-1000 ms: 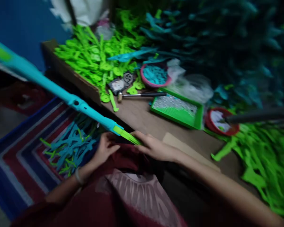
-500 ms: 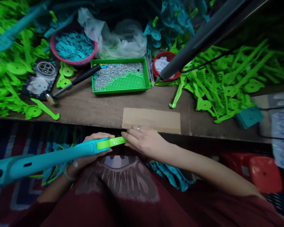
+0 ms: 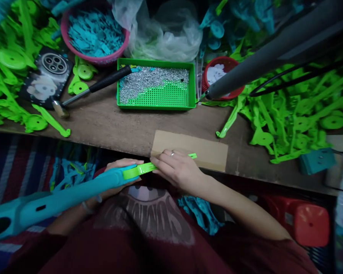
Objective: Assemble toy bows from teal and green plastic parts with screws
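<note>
Worktop beside striped mat, left fingers around turquoise piece, right fingers around strip.

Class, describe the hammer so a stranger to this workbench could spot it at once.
On the brown tabletop, find the green tray of small silvery pieces. The hammer lies to its left, black handle tip over the tray's edge and head near the phone. Its silvery shaft sets it apart from the bright green parts nearby.

On the tabletop, a tray lies between hammer (left, handle overlapping the tray) and basket; cardboard lies in front.
</note>
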The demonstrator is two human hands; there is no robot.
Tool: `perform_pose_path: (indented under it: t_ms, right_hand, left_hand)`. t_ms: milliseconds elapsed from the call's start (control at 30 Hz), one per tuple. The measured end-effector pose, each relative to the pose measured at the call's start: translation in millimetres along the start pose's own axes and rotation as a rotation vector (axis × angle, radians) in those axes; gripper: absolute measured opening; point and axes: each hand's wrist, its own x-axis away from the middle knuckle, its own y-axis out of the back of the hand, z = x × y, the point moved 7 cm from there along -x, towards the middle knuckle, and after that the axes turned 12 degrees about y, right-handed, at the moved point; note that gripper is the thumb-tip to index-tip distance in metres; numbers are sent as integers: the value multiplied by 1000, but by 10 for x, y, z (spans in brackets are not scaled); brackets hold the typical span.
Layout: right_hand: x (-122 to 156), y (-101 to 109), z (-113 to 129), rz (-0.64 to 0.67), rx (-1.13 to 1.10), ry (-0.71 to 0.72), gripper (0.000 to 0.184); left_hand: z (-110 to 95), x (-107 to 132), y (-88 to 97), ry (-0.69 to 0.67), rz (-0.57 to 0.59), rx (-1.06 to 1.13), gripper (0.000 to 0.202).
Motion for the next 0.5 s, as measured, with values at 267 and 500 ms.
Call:
perform_pose_path:
  t_ms: [267, 500]
  right_hand:
    - [-34, -59, 19, -22, -77, 65, 25]
    - [-1317, 166, -266, 120, 72, 254, 29]
  left_hand:
    - [-63, -63, 87, -72, 258, 162, 53]
    - [274, 411, 364, 155, -141, 149, 58]
